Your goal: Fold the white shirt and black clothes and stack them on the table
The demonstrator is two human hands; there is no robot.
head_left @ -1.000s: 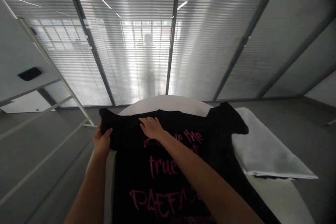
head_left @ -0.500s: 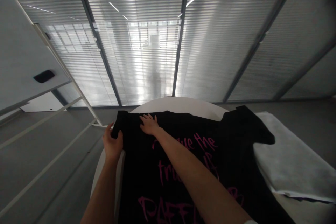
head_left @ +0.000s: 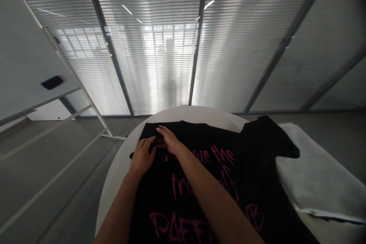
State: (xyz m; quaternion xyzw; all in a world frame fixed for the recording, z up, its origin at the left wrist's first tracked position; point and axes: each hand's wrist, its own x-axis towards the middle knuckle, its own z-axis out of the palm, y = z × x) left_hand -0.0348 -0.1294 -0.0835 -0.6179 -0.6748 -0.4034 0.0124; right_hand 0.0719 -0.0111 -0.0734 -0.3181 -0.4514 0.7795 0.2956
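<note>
A black T-shirt (head_left: 200,175) with pink lettering lies spread on a round white table (head_left: 120,167). Its left sleeve is folded in over the body. My left hand (head_left: 143,156) rests on that folded sleeve, fingers curled on the cloth, holding it down. My right hand (head_left: 168,141) lies flat with fingers stretched out on the shirt near the collar, touching the left hand's fingertips. The shirt's right sleeve (head_left: 271,137) still sticks out to the right.
A folded white cloth (head_left: 314,179) lies on the table to the right, partly under the shirt's sleeve. Behind the table stand glass walls with blinds (head_left: 171,53). A white metal frame (head_left: 71,95) slants at the left, over a grey floor.
My left hand carried the left sleeve from the table's edge inward and laid it over the shirt's body. My right hand stayed near the collar.
</note>
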